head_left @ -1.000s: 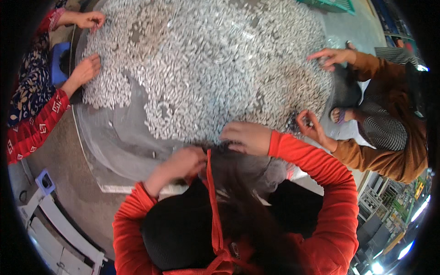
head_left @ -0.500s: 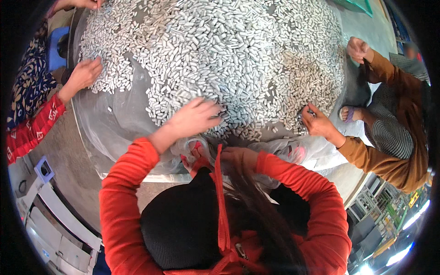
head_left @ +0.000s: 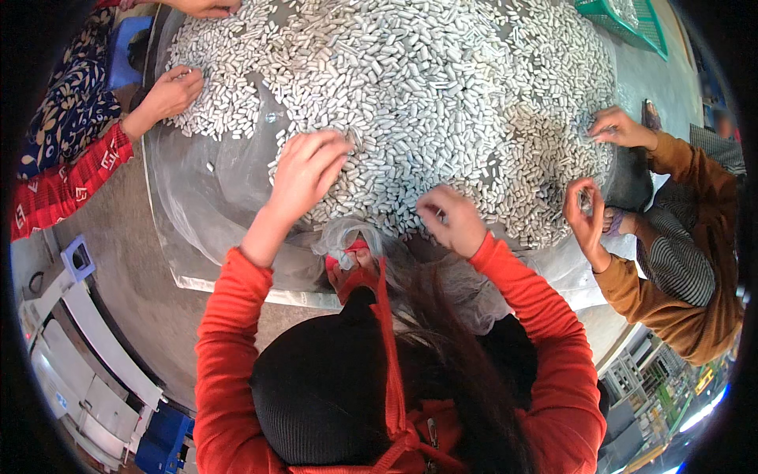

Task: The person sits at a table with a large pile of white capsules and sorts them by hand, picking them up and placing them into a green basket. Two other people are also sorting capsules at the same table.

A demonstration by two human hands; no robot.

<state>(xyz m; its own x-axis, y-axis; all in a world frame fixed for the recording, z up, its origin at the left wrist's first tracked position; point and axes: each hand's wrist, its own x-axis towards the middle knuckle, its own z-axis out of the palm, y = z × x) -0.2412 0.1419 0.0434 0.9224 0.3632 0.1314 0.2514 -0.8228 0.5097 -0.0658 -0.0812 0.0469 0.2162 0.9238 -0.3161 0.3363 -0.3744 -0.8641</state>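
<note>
A wide heap of small silver-grey cylindrical pieces (head_left: 418, 103) covers the sheet in front of me. My left hand (head_left: 306, 172) rests over the near left part of the heap, its fingers stretched out and slightly bent, with nothing visible in them. Close to the heap's near edge, my right hand (head_left: 454, 223) has curled fingers, thumb and forefinger drawn together. Whatever lies between them is too small to tell. Clear crumpled plastic (head_left: 347, 237) lies over my feet between my two arms.
A person in a red patterned sleeve (head_left: 75, 186) works at the left edge, near a blue stool (head_left: 126, 51). Another in a brown sleeve (head_left: 671, 316) has both hands at the right edge. A green basket (head_left: 632, 28) stands at the far right.
My left hand has moved up and a little left over the heap. My right hand has come forward from near my body to the heap's edge. The brown-sleeved person's hands have shifted.
</note>
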